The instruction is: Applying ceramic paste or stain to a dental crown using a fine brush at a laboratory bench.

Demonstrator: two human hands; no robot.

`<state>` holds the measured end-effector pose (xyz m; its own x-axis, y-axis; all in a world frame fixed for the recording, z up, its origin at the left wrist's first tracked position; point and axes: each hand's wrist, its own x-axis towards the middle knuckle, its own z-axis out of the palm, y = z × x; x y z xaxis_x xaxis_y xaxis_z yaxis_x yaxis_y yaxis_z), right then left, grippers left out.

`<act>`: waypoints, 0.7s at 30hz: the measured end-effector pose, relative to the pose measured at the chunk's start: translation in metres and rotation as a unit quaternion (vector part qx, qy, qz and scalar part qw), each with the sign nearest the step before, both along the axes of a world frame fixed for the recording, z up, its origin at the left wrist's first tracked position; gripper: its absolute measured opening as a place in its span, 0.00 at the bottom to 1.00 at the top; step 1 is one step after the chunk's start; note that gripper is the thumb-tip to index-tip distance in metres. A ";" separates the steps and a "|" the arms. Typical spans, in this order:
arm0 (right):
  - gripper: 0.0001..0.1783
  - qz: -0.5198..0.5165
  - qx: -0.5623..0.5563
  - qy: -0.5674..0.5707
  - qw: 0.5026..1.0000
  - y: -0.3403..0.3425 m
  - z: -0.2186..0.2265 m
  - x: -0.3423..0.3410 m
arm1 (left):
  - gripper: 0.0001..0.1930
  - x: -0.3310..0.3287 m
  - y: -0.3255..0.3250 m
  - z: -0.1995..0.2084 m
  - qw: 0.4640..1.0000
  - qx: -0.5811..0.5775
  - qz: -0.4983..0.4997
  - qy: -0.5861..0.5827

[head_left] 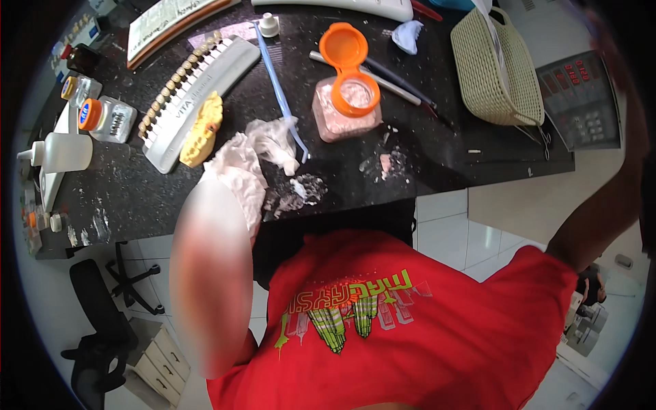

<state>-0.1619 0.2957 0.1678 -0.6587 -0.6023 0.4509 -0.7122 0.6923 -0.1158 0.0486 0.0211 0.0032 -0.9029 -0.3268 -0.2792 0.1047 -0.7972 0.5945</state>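
Note:
My left arm (246,350) comes in at the lower left. A smeared patch covers most of it, so my left hand and its fingers cannot be made out. Right above that patch, at the bench edge, lies crumpled pinkish-white tissue (236,167); whether the hand touches it is unclear. My right arm (601,205) reaches up along the right rim, and its hand is lost past the dark edge. Near the tissue are a yellow dental cast (203,130), a tooth shade guide (205,99) and a blue-handled tool (277,82). An uncapped jar of pink powder (342,123) has its orange flip lid raised.
A woven basket (492,68) stands at the right, beside a panel with red digits (581,102). Bottles, including a white squeeze bottle (65,152), stand at the left. Powder crumbs (386,166) dot the black bench (437,160). A black chair (102,321) and a drawer cabinet (160,359) are lower left.

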 end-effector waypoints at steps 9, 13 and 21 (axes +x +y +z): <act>0.11 -0.015 -0.177 -0.289 0.941 0.022 -0.129 0.087 | 0.28 0.006 0.004 -0.001 0.997 0.062 0.043 0.029; 0.11 -0.007 -0.202 -0.270 0.942 0.018 -0.145 0.084 | 0.28 0.007 0.006 0.000 0.996 0.063 0.050 0.037; 0.11 0.025 -0.182 -0.265 0.947 0.016 -0.147 0.070 | 0.26 0.002 0.005 -0.004 0.997 0.048 0.048 0.032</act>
